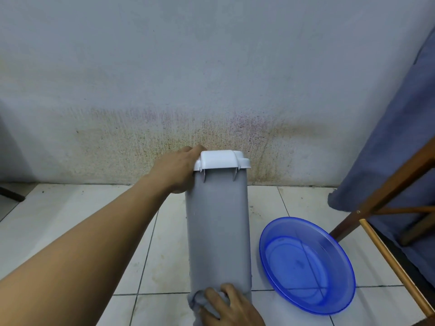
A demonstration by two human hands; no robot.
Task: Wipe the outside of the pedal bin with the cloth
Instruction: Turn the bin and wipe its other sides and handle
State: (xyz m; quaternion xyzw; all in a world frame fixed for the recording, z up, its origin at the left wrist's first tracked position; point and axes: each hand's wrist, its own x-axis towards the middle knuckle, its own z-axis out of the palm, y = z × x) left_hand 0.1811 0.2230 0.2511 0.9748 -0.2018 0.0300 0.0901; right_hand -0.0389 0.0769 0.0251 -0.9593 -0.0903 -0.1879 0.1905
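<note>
Blue basin, wooden chair right of bin; right hand grips cloth.

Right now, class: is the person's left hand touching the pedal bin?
Touching. The head view shows the left hand gripping the pedal bin at its side, just under the white lid, fingers curled behind it.

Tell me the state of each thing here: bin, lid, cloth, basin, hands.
pedal bin: on the tiles, gripped at its top.
lid: shut.
cloth: bunched against the bin's lower wall.
basin: upright on the tiles, right of the bin.
left hand: grips the bin's top.
right hand: holds the cloth.
</note>
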